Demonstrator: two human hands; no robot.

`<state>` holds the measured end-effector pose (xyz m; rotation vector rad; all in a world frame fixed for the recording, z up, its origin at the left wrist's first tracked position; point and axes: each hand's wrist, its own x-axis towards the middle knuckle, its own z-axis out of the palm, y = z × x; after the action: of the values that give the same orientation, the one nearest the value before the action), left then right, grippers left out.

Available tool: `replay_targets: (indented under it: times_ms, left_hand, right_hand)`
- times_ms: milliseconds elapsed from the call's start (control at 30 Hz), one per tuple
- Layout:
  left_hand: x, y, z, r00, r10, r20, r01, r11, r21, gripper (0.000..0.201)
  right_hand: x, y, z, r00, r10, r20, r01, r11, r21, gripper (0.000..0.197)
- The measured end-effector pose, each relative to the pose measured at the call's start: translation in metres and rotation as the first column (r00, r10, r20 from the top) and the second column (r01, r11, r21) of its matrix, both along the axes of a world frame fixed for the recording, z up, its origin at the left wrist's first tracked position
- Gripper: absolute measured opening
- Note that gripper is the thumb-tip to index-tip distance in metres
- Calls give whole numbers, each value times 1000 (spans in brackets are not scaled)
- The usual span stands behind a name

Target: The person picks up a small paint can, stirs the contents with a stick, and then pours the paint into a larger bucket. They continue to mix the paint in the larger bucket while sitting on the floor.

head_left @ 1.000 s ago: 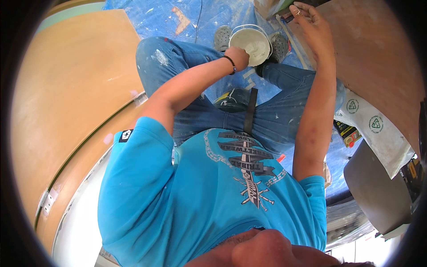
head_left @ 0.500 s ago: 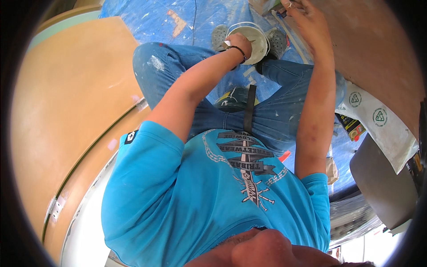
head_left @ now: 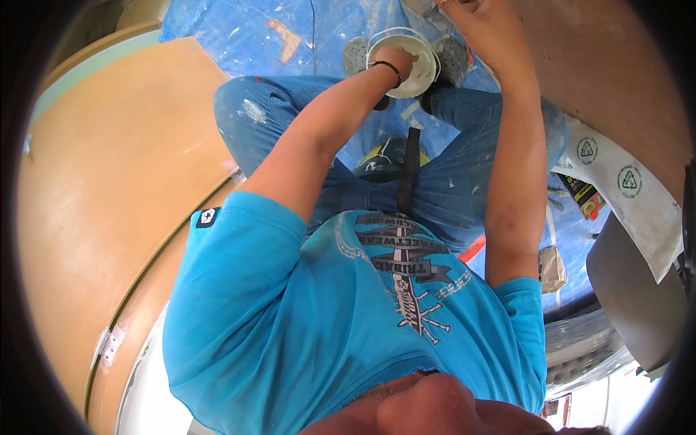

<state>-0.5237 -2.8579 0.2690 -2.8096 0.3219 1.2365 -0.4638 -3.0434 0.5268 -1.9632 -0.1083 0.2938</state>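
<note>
My left hand [head_left: 394, 59] reaches into a white bucket [head_left: 423, 85] with a raised wire handle, which stands between my feet. Its fingers are closed and mostly hidden from above; what they hold cannot be made out. Whitish paste lines the inside of the bucket. At the top edge, beside the brown panel, my right hand [head_left: 484, 27] is partly cut off by the frame. Its fingers are bent around something dark that is too little in view to name.
Blue sheeting [head_left: 239, 43] covers the floor, spotted with white. An orange-tan curved panel [head_left: 123, 174] stands at left, a brown panel [head_left: 609, 65] at right. Between my legs is a dark green rounded thing [head_left: 384, 161]. White printed plastic [head_left: 609, 167] and a paper bag [head_left: 552, 270] lie at right.
My left hand has gone deeper into the bucket, hiding a pointed tip that showed beside it. My right hand has moved up and slightly left, partly out of view.
</note>
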Motion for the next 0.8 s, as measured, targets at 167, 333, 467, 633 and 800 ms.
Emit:
replay_targets:
  times_ms: [167,333,467,633,800]
  left_hand:
    - [16,7,-1,983,-175,49,177,983,-52,36]
    - [14,3,-3,990,-141,33,143,987,-73,36]
    - [4,6,-1,983,-184,16,184,981,-67,35]
    - [-12,9,0,952,-307,14,307,948,-87,44]
    - [-32,19,1,972,-234,9,234,963,-132,55]
  right_hand:
    - [1,5,-3,999,-16,-31,16,1000,17,41]
    - [3,6,-9,999,-5,49,8,999,-48,41]
    - [4,5,-14,999,-4,33,4,1000,-21,40]
    - [5,3,-19,1000,5,-17,-4,998,70,35]
    - [7,-1,-22,1000,11,-11,-10,997,72,30]
